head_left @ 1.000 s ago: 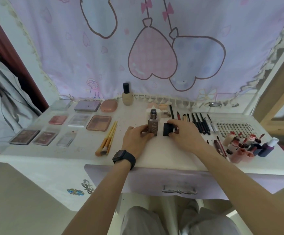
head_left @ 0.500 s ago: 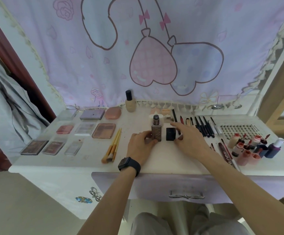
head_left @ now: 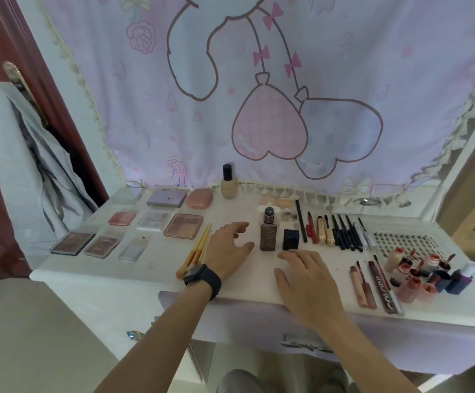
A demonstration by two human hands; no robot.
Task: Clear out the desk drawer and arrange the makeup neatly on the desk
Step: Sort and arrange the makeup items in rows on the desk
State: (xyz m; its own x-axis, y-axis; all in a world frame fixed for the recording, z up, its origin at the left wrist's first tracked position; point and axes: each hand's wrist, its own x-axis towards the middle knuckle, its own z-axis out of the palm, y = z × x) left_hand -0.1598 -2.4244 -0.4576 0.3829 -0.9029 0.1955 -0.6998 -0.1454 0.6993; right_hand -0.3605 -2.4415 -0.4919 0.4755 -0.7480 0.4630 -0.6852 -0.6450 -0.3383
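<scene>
Grip: both hands hold nothing.

Left hand [head_left: 227,248]: palm down, fingers apart and loosely bent, thumb toward the brown bottle [head_left: 268,232]. It is just beside the bottle and not touching it. A black watch [head_left: 202,277] sits on the wrist.

Right hand [head_left: 307,276]: palm down, fingers nearly straight and slightly spread. The fingertips lie just in front of the black cube [head_left: 290,239], with a small gap between. Cannot tell whether either palm rests on the desk [head_left: 157,268] or hovers over it.

Brown bottle: upright and rectangular, translucent brown with pale lettering down its face and a dark metallic neck. It stands at mid-desk. The black cube stands just right of it, close but apart.

Left of the left hand: wooden-handled brushes [head_left: 196,252] lie together, pointing away from the person. Beyond them, palettes [head_left: 183,229] lie flat in rows; they are pink, lilac and brown, some under clear lids.

Back edge: a beige foundation bottle [head_left: 228,186] with a black cap stands upright.

Right of the cube: a row of pencils and slim tubes [head_left: 341,234] lies parallel. Next comes a lash tray [head_left: 406,243], then a cluster of small bottles [head_left: 426,270]. Lip tubes [head_left: 363,290] lie near the front edge.

The drawer front [head_left: 244,321] shows below the desk edge; the drawer's inside is not visible.
</scene>
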